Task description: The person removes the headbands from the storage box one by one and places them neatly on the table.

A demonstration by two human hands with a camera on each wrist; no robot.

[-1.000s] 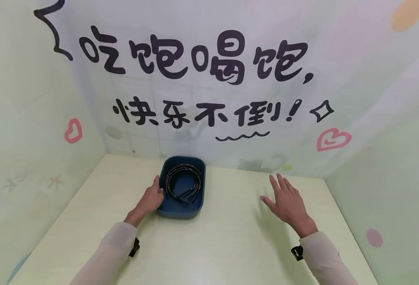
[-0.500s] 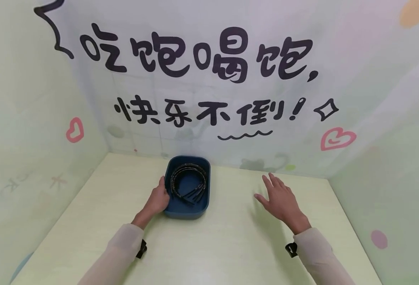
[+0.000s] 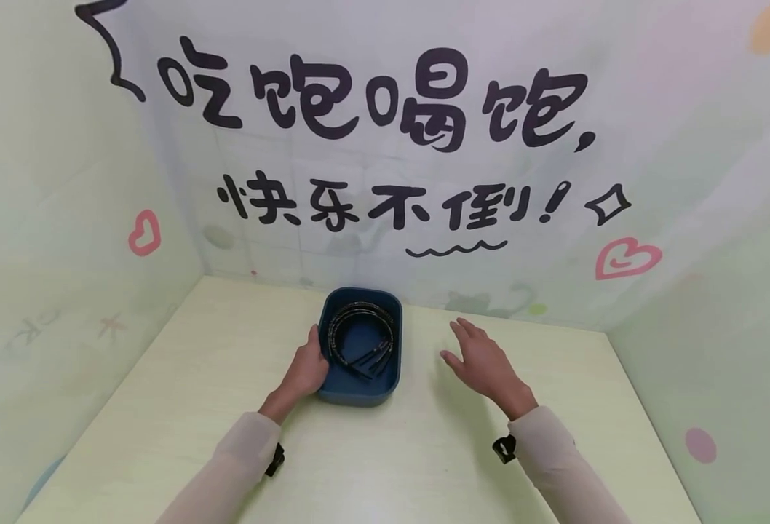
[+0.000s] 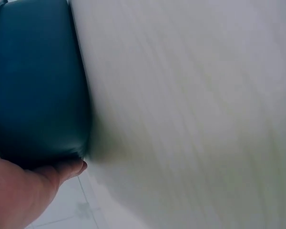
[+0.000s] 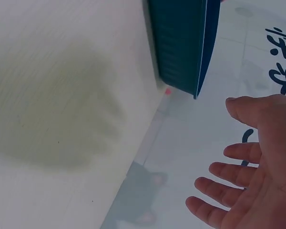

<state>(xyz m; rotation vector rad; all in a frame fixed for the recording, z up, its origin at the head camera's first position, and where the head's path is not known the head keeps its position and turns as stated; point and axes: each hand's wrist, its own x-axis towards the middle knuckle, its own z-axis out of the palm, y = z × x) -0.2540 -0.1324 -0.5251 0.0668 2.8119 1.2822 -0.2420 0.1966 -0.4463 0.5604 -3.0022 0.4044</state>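
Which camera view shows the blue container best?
The head view: it shows nearly the whole blue container and the black loops inside. The left wrist view shows mainly an outer wall, with the left hand touching it; the right wrist view shows only part, cut off at the top.

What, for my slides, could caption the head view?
Left hand touches a blue box of black bands; right hand hovers apart.

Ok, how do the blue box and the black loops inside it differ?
The blue box is broad and plain; the black loops are thin and speckled. The box's outline is roughly rectangular; the loops curve round. The left hand touches the box; no hand touches the loops. Both look dark.
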